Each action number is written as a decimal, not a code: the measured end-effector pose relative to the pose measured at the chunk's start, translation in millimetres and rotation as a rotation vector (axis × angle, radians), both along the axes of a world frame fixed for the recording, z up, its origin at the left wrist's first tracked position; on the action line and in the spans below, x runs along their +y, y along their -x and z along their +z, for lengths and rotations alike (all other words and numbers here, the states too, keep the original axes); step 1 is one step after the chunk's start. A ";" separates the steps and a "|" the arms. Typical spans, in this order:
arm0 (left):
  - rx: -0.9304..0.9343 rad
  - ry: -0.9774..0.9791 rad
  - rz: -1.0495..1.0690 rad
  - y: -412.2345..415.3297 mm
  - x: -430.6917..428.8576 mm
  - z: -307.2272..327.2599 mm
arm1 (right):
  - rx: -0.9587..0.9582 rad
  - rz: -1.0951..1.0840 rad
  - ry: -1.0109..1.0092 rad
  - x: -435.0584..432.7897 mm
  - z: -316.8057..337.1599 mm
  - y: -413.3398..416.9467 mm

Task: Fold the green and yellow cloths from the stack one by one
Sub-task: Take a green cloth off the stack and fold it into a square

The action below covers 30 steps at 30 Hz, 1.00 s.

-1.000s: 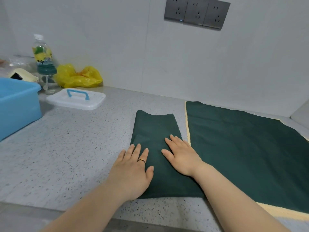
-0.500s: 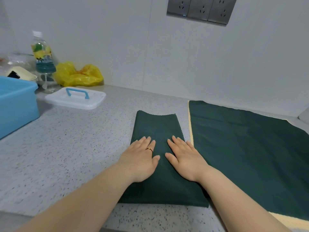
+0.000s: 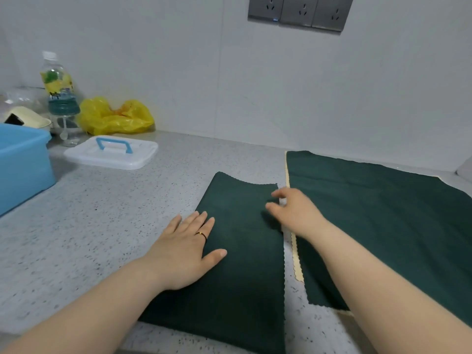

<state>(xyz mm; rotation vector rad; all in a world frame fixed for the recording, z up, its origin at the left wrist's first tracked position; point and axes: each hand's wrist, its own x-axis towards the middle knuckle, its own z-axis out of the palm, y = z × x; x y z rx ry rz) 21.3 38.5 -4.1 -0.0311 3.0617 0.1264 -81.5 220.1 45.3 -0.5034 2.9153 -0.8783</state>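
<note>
While my left hand (image 3: 186, 251) lies flat on the folded green cloth (image 3: 242, 277), fingers straight and a little spread, I am pressing it to the speckled countertop (image 3: 107, 226).

Right hand (image 3: 293, 213): blurred, over the folded cloth's far right edge. Fingers loosely curved, thumb and forefinger apart, gripping nothing that I can see.

Folded cloth: a narrow rectangle directly under my left palm, running away from me, pinked edge at the far end. It looks neat, with no loose flap showing.

Stack of unfolded cloths (image 3: 383, 221): just beyond my right hand, green on top, with a pale yellow edge (image 3: 294, 249) peeking out along the side nearest the folded piece. The two lie close but apart.

Step, as I judge it: finishing this green cloth, the last press-down, with the right hand heading for the stack.

Next move calls for: pinching only the top layer at its near-left edge, so the yellow one underneath does not drag along, and clearing room beside the folded piece before spreading it.

Off past my left hand: white lid with a blue handle (image 3: 111, 154) and a blue tub (image 3: 23, 162).
</note>
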 end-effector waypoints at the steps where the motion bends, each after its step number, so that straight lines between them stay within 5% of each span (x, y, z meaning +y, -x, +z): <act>1: 0.012 -0.001 -0.003 -0.2 -0.3 0.0 | -0.046 -0.080 0.034 -0.3 2.5 12.8; 5: 0.053 0.012 -0.001 -1.3 -1.7 -0.5 | -0.235 -0.255 0.043 -7.6 3.9 47.3; 9: 0.048 0.053 0.014 -2.3 -3.8 -1.5 | -0.210 -0.282 -0.109 -21.6 -7.9 63.2; 17: 0.054 0.065 0.010 -3.7 -7.0 0.3 | -0.190 -0.284 -0.011 -19.3 -14.7 68.6; 25: 0.026 -0.110 -0.326 -19.7 25.7 17.5 | -0.364 -0.214 0.538 -19.0 -0.1 62.6; 30: -0.060 -0.102 -0.325 -25.0 30.9 4.0 | -0.418 -0.159 0.878 -18.7 13.8 55.3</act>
